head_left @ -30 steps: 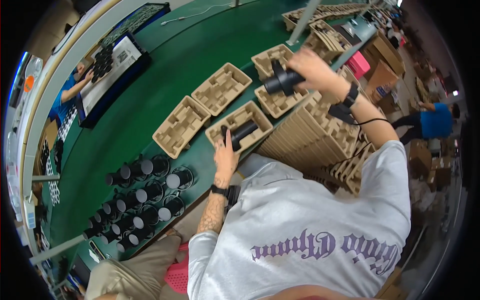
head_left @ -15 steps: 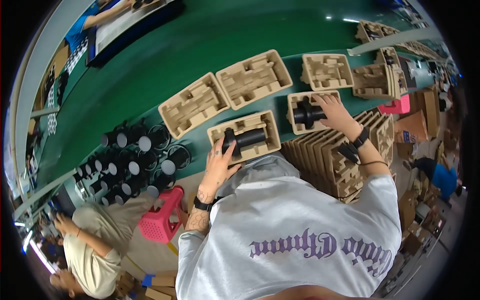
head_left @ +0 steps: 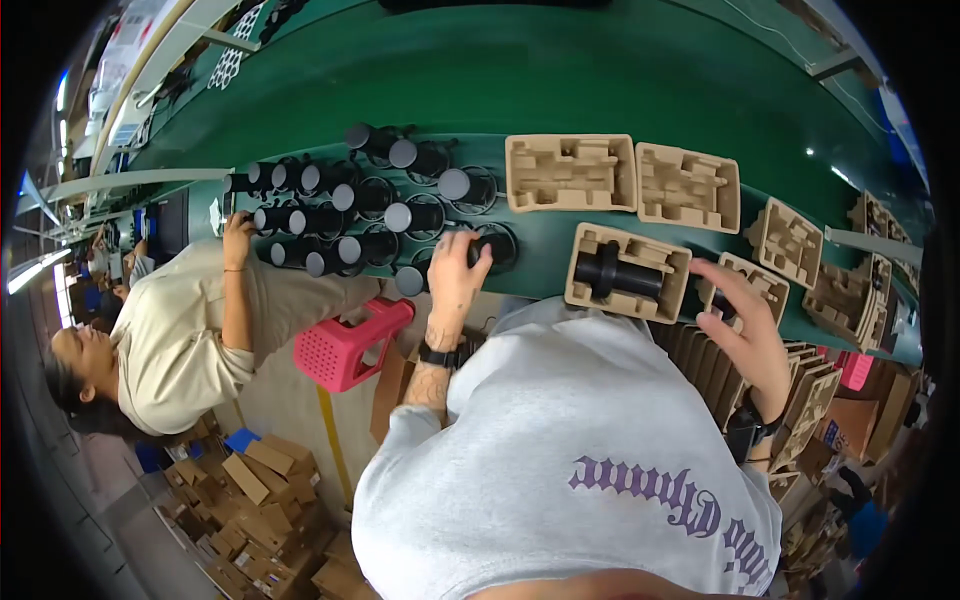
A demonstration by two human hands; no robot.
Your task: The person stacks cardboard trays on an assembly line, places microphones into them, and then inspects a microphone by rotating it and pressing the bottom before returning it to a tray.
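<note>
My left hand (head_left: 455,277) is at the near right end of a group of black cylindrical devices with round grey ends (head_left: 402,217). Its fingers and thumb close around the near end of one black cylinder (head_left: 494,246), whose end is hidden by the hand. My right hand (head_left: 752,338) has its fingers spread and holds nothing. It hovers between a moulded pulp tray (head_left: 583,296) with a black cylinder (head_left: 632,277) lying in it and a second tray (head_left: 770,285), partly hidden behind the hand, with a dark part in it.
Two pulp trays (head_left: 570,198) without devices stand behind on the green bench (head_left: 450,80), with more trays (head_left: 790,243) to the right. Stacked trays (head_left: 700,365) are below the bench edge. At left sit a person in beige (head_left: 190,340) and a pink stool (head_left: 345,350).
My left hand has left the tray with the cylinder and moved left to the group of devices. My right hand has let go of the black part in the right tray. The view has turned left.
</note>
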